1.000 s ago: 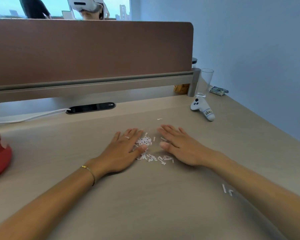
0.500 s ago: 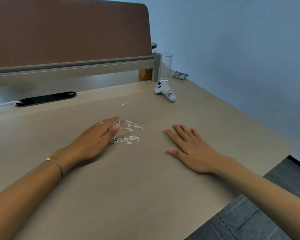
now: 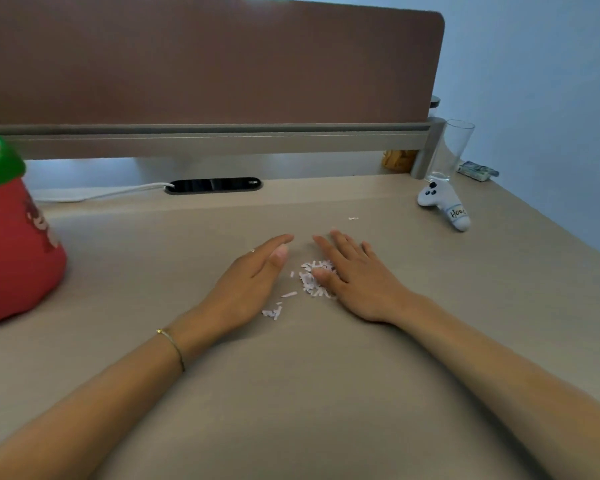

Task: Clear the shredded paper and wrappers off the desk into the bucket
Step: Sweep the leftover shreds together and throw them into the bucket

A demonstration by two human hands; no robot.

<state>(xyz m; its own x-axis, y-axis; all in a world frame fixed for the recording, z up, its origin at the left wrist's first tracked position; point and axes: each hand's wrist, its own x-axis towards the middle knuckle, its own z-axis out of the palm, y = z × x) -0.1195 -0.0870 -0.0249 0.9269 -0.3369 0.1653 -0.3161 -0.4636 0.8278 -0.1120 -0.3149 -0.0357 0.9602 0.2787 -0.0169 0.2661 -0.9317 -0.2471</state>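
Note:
A small heap of white shredded paper (image 3: 311, 279) lies on the beige desk (image 3: 291, 393), between my two hands. My left hand (image 3: 246, 285) rests on its edge just left of the heap, fingers straight and together. My right hand (image 3: 355, 277) lies flat with fingers spread, its thumb touching the heap. A few loose strips (image 3: 273, 311) lie nearer me, and a single strip (image 3: 353, 218) lies farther back. The red bucket with a green rim (image 3: 13, 233) stands at the desk's left edge. A wrapper (image 3: 477, 169) lies at the far right corner.
A white game controller (image 3: 444, 206) and an upright drinking glass (image 3: 449, 150) stand at the back right. A brown partition (image 3: 205, 64) closes off the back of the desk, with a black cable slot (image 3: 213, 185) and white cable below it.
My right hand has slid left to the paper, pushing the shreds into a tighter heap against my left hand. The view has swung left, bringing the red bucket into sight.

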